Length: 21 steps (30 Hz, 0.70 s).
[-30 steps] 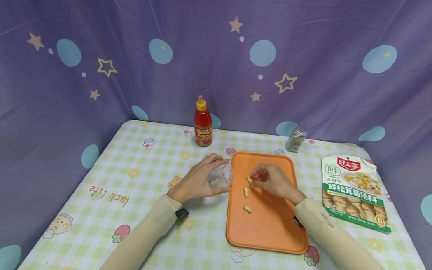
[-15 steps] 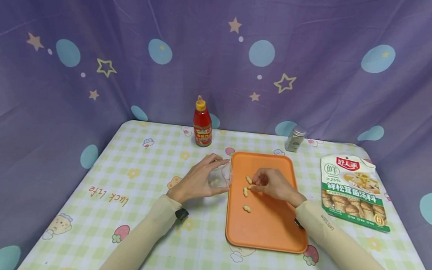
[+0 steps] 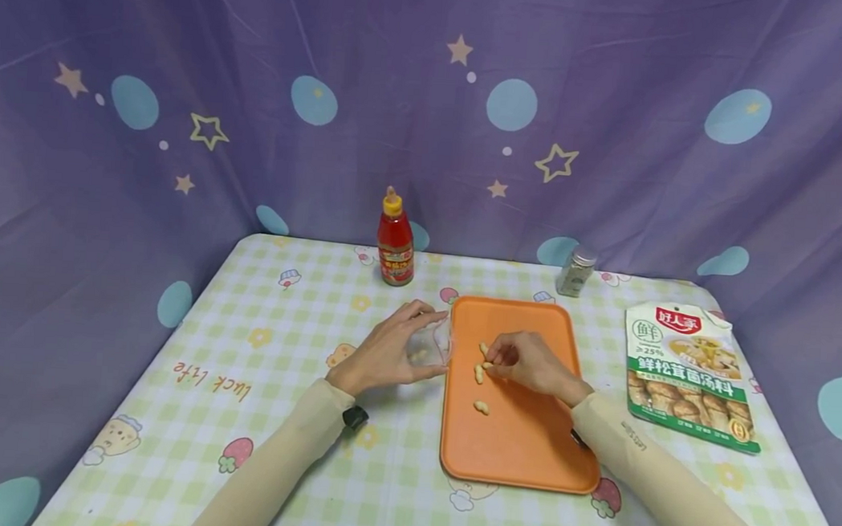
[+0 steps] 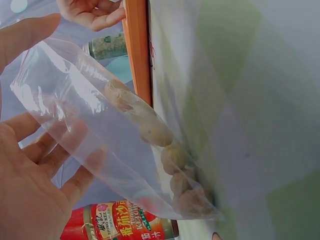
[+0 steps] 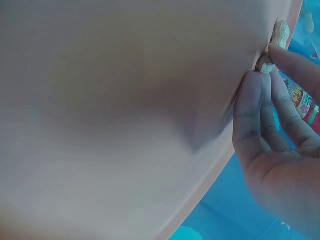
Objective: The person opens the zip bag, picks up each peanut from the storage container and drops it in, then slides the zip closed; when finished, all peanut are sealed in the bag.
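My left hand [image 3: 385,351] holds a clear zip bag [image 4: 107,132] by its mouth, thumb on one side and fingers spread along the other, at the tray's left edge. Several peanuts [image 4: 174,159] lie along the bottom of the bag. Over the orange tray [image 3: 525,450], the thumb and fingertips of my right hand [image 3: 536,367] pinch a peanut [image 5: 265,65] low at the surface. Right beside those fingertips are two more peanuts, one farther back [image 3: 484,349] and one to the left [image 3: 478,374]. Another peanut [image 3: 481,407] lies nearer the front.
Behind the bag stands a red sauce bottle [image 3: 396,249] with a yellow cap. A spice jar [image 3: 576,272] is at the back right. To the tray's right lies a green and white mushroom packet [image 3: 689,376]. A purple curtain [image 3: 418,70] hangs behind the table.
My right hand has shifted slightly toward the front of the tray, its fingertips now down beside the peanuts. The left hand and the bag have stayed in place.
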Motion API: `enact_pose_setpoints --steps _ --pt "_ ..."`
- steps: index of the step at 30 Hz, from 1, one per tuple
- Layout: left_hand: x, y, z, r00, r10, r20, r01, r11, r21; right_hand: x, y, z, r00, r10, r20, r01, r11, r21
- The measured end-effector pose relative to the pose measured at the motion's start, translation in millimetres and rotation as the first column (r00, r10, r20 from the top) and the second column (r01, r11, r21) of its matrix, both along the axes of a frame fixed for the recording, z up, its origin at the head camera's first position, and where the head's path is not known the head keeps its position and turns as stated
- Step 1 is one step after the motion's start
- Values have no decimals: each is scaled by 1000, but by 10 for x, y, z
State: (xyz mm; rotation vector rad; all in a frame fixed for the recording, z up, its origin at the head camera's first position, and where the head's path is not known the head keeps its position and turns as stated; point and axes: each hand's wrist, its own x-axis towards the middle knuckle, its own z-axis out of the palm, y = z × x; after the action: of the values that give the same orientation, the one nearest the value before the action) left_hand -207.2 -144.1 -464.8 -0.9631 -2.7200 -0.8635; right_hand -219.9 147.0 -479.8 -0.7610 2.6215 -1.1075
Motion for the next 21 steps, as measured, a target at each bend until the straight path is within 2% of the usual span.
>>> enact_pose_setpoints --steps 8,16,21 --pt "-29 23 31 1000 -12 -16 12 1000 -8 20 3 24 1000 12 -8 -12 1000 15" --pt "-16 10 25 1000 -4 -11 4 1000 -15 73 -63 120 998 14 -64 -16 1000 -26" --pt "-4 -4 -2 1000 -7 -1 7 1000 -15 123 -183 222 997 -23 -77 17 997 -74"
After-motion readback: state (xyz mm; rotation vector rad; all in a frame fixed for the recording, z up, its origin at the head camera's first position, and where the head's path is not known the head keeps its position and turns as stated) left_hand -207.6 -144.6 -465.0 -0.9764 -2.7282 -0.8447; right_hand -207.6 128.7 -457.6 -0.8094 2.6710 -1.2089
